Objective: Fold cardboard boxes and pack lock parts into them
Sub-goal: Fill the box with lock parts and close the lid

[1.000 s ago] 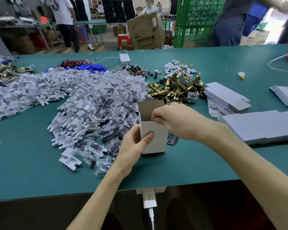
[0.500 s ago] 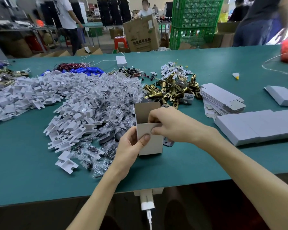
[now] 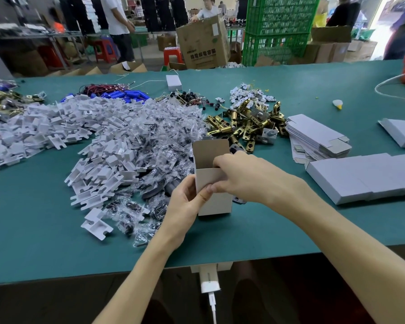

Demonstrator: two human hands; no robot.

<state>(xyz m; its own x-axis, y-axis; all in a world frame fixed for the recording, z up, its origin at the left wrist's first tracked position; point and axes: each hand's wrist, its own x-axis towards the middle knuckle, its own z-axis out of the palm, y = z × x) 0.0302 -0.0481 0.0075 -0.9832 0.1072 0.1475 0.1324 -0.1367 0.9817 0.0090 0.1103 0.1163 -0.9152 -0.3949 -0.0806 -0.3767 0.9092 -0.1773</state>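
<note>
Cardboard, white outside and brown within: the small box (image 3: 216,203) stands upright on the green surface (image 3: 33,230), right in front of the person, its long axis vertical and its mouth facing up. Its lid flap (image 3: 208,153) sticks up at the far edge, not yet tucked. The left grip (image 3: 185,202) wraps the box's left side from below, thumb across the front face, and steadies it. The right grip (image 3: 248,176) comes in from the right, fingers curled over the top rim into the mouth and thumb on the front wall, pinching that wall. Whether anything is inside the box cannot be seen.

So the box lies between both grips, with the right one nearer the opening; folding the flap down, or dropping a part in, would likely fall to that one.

A dark metal plate (image 3: 239,200) lies just beside the box's right foot. Bagged dark parts (image 3: 161,141) and white plastic inserts (image 3: 91,136) are heaped to the left, brass latches (image 3: 248,122) behind, flat box blanks (image 3: 318,139) and finished boxes (image 3: 365,176) to the right. Nothing blocks the mouth except the right fingers themselves.
</note>
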